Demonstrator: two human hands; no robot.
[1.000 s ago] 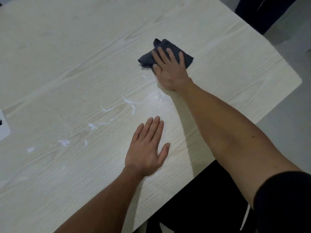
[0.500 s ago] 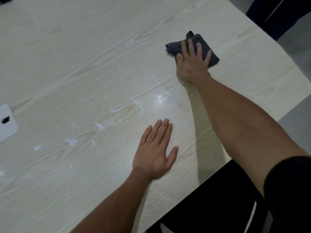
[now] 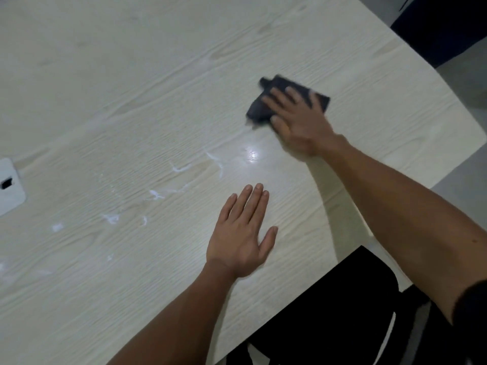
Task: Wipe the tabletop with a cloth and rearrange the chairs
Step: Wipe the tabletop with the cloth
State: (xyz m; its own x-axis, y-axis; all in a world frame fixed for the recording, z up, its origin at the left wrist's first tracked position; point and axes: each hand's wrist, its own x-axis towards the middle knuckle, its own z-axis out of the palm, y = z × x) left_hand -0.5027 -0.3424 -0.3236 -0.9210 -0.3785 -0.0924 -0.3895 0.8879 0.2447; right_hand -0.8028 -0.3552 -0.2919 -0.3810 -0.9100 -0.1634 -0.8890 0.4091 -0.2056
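- The right hand is spread wide and flat, pressing down on the dark cloth in the upper right of the frame. It is not gripping the cloth, just pushing it. It looks blurry.
- The left hand lies open and flat on the table, low in the middle, holding nothing.
- White smears sit between the hands and off to the left. The cloth is near them but not on them.
- I think the smears could get missed if the cloth keeps to the right side.
- The cloth could slip out from under the flat palm.
- The chair at the lower right is untouched.
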